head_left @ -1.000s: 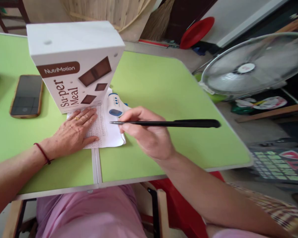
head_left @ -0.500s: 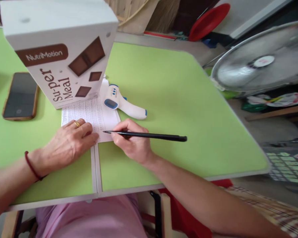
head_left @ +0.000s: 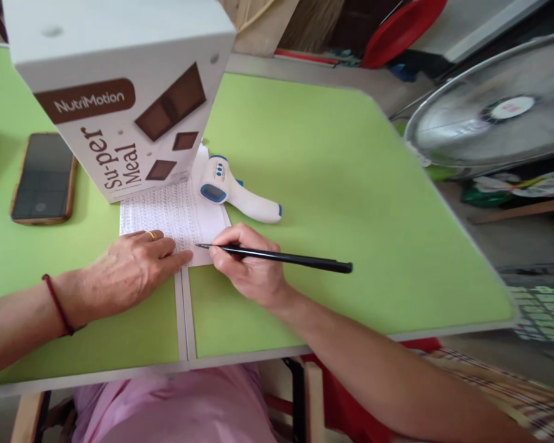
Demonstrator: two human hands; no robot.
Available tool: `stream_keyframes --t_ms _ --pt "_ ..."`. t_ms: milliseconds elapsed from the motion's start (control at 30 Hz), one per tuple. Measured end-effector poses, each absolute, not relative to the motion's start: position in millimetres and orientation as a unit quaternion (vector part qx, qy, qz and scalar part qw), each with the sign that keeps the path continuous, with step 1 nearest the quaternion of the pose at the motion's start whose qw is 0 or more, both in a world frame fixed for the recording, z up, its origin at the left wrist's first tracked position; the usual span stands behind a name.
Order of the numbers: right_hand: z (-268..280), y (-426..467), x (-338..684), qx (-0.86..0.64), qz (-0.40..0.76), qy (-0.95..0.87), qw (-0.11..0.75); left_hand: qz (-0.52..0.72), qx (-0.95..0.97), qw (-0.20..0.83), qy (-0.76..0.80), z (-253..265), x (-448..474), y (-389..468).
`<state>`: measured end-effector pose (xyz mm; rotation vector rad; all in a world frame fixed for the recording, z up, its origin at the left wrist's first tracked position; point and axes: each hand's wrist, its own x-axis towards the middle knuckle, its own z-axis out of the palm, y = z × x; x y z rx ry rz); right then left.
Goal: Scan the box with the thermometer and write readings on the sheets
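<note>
A sheet of paper (head_left: pixel 159 215) filled with rows of handwriting lies on the green table. Across its lower left edge rests my left hand (head_left: pixel 136 264), open, palm down, with the index finger stretched out along the paper. My right hand (head_left: pixel 247 264) is closed around a black pen (head_left: pixel 300 258), whose tip is at the lower right part of the writing; whether it touches the paper I cannot tell. A white box (head_left: pixel 129 123) printed with chocolate pieces stands over the paper's upper part. Beside it, a white and blue infrared thermometer (head_left: pixel 240 194) lies partly on the paper.
A phone (head_left: pixel 44 178) in a brown case lies left of the box. The green table (head_left: pixel 351 215) has a seam (head_left: pixel 183 320) below the paper. Past its right edge stands a fan (head_left: pixel 480 117), and a red basin (head_left: pixel 401 34) is farther back.
The view has shifted slightly, moving the scene a little to the right. My left index finger has straightened out along the paper. My right hand keeps its hold on the pen.
</note>
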<state>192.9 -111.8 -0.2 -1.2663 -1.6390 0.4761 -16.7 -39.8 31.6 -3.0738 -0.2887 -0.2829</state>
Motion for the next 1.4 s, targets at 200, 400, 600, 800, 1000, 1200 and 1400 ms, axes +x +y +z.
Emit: stream_keyframes --t_ms 200,400,600,800,1000,1200,1400 --pt "1 -110 192 -0.506 0.205 -0.676 0.495 -0.077 -0.994 0.034 -0.076 32 -11 -29" --pt "1 -111 192 -0.522 0.202 -0.668 0.491 -0.09 -0.992 0.067 -0.064 30 -7 -41" --pt "1 -112 192 -0.536 0.171 -0.68 0.47 -0.113 -0.976 0.098 -0.158 34 0 -72" --pt "-1 -114 193 -0.536 0.165 -0.685 0.466 -0.132 -0.975 0.083 -0.16 27 -2 -73" --pt "-1 -114 192 -0.53 0.18 -0.684 0.468 -0.118 -0.977 0.06 -0.168 29 -4 -70" --pt "2 -113 192 -0.531 0.198 -0.684 0.459 -0.092 -0.979 0.051 -0.173 29 -3 -69" --pt "2 -114 192 -0.532 0.188 -0.688 0.455 -0.097 -0.979 0.056 -0.171 31 -3 -68"
